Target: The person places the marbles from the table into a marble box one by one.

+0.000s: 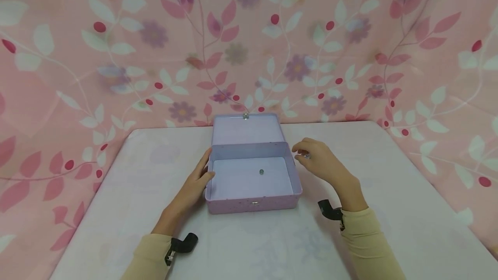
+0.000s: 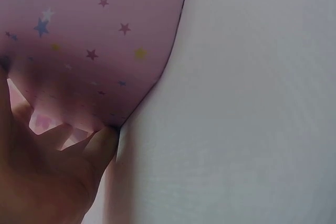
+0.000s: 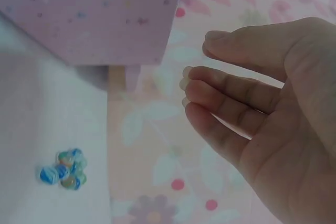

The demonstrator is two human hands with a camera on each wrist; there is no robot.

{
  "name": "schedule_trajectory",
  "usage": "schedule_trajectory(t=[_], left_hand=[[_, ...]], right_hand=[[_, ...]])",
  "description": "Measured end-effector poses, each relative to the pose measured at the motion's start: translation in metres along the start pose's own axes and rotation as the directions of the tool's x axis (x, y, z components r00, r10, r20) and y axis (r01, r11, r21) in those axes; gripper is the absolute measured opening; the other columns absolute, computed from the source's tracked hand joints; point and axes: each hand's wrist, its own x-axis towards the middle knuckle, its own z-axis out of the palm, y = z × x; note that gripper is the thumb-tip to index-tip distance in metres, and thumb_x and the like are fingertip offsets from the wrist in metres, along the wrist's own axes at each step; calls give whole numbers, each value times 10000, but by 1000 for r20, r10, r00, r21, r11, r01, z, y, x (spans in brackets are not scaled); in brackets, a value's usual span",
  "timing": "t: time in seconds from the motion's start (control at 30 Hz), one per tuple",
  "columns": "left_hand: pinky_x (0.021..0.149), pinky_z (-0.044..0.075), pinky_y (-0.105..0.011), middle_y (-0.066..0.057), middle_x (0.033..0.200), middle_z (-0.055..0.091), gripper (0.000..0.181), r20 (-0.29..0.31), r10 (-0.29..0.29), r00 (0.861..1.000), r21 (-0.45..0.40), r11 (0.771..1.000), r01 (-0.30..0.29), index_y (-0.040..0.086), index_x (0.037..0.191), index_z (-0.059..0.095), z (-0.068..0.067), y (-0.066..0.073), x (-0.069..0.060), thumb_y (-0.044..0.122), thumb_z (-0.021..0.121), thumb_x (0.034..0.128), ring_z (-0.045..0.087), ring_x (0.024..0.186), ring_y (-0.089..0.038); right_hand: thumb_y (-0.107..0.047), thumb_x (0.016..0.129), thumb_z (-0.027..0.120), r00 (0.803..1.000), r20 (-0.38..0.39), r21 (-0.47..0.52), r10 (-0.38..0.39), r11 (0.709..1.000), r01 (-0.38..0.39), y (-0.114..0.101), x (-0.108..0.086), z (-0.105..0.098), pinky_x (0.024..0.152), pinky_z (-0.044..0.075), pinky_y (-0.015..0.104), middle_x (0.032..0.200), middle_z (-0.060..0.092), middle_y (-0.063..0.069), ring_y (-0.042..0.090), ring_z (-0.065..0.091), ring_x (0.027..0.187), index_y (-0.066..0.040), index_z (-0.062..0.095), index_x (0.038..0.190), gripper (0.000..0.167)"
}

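A lilac metal box [image 1: 254,204] with its lid [image 1: 247,129] folded back stands on the table; a small glass marble [image 1: 261,171] lies inside. My left hand [image 1: 194,185] grips the box's left side, thumb at the rim. The left wrist view shows this hand [image 2: 58,177] at the star-printed wall [image 2: 89,35]. My right hand [image 1: 320,161] is just beyond the box's right side, near a cluster of marbles [image 1: 307,155]. In the right wrist view, that hand [image 3: 262,98] is empty, fingers relaxed and thumb apart, with several blue and green marbles [image 3: 68,169] on the table beside the box [image 3: 94,19].
The table [image 1: 163,159] has a white cloth. Behind it hangs a pink curtain [image 1: 249,55] printed with leaves and flowers. Black wrist devices are strapped at the left sleeve [image 1: 184,244] and the right sleeve [image 1: 330,211].
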Motion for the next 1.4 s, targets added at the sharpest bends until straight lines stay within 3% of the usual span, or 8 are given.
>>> schedule_trajectory(t=[0.43, 0.63, 0.7, 0.83, 0.9, 1.07, 1.4], left_hand=[[1178, 234, -643, 19, 1686, 92, 683, 3, 27, 1000, -14, 1000, -27, 306, 1608, 101, -1, -4, 2, 179, 436, 1026, 172, 1524, -426], [1171, 248, -649, 12, 1687, 93, 684, 3, 26, 1000, -24, 999, -26, 312, 1608, 96, 0, -5, 2, 171, 429, 1027, 176, 1526, -415], [1164, 257, -656, 33, 1686, 97, 682, -2, 31, 1000, -22, 999, -31, 359, 1600, 96, 0, -16, 7, 193, 430, 1029, 180, 1529, -402], [1164, 260, -655, 82, 1680, 111, 670, -11, 38, 999, -16, 999, -38, 433, 1581, 103, 0, -27, 12, 235, 435, 1033, 184, 1534, -376], [1166, 252, -657, 85, 1680, 109, 670, -8, 35, 999, -18, 999, -35, 422, 1585, 104, 1, -23, 10, 231, 434, 1033, 178, 1534, -382], [1163, 245, -669, 35, 1688, 81, 682, 7, 14, 1000, -23, 1000, -14, 346, 1603, 86, 0, -10, 5, 189, 421, 1031, 162, 1528, -422], [1148, 265, -681, 128, 1674, 93, 659, -15, 27, 1000, 6, 1000, -27, 526, 1544, 89, 2, -35, 15, 265, 417, 1035, 178, 1537, -381]], right_hand=[[-49, 870, 663, 979, 129, -81, 160, 985, -150, 46, -6, 1, 658, 440, 306, 768, 614, 61, 178, 531, 720, 15, 724, 994, 153], [-33, 849, 613, 940, 235, -106, 248, 968, -229, 55, -12, 1, 689, 482, 351, 863, 669, 104, 221, 562, 785, 13, 729, 990, 188], [-42, 852, 615, 924, 264, -99, 277, 961, -259, 57, -14, 0, 700, 493, 367, 898, 673, 122, 237, 570, 813, 11, 727, 1010, 201], [-53, 858, 637, 913, 281, -83, 296, 955, -285, 60, -15, 4, 681, 483, 339, 907, 671, 131, 235, 573, 814, 6, 728, 1018, 193], [-51, 853, 640, 906, 287, -84, 311, 950, -300, 63, -15, 7, 668, 469, 320, 895, 660, 123, 226, 567, 800, -5, 727, 1008, 184], [-41, 826, 642, 905, 289, -99, 312, 950, -296, 68, -14, 13, 662, 454, 317, 855, 650, 105, 215, 560, 770, -24, 725, 948, 149], [-18, 837, 638, 910, 285, -118, 301, 953, -278, 73, -14, 18, 716, 498, 371, 885, 675, 104, 219, 576, 802, -18, 730, 968, 160]])
